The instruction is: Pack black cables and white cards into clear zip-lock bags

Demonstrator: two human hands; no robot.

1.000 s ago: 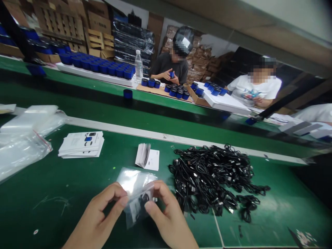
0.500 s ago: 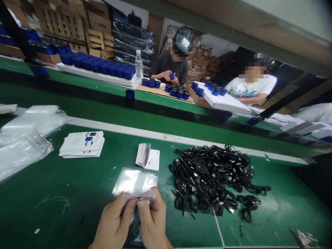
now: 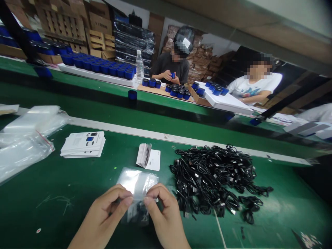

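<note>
Fingers and thumb of my left hand (image 3: 105, 211) pinch one end of the upper edge of a clear plastic bag (image 3: 137, 211). At its other end, my right hand (image 3: 166, 212) pinches the same edge. The bag hangs down between both hands, with something pale and dark inside that I cannot make out. Just beyond my fingertips lie more clear plastic bags (image 3: 135, 180), shiny with glare. A stack of folded leaflets (image 3: 144, 155) rests on a white card (image 3: 155, 160) behind them. To the right of my right hand spreads a heap of black cables (image 3: 207, 176).
White printed cards (image 3: 83, 145) are stacked at left, beside a large pile of plastic bags (image 3: 28, 138). Across the green belt (image 3: 111, 114), a blue round container (image 3: 132, 94) stands alone. Two people sit beyond, near trays of blue containers (image 3: 98, 65) and a bottle (image 3: 139, 67).
My hands have moved apart along the bag's upper edge, from thumbs close together to a wider grip. The bag between them now shows more. One co-worker has shifted slightly right.
</note>
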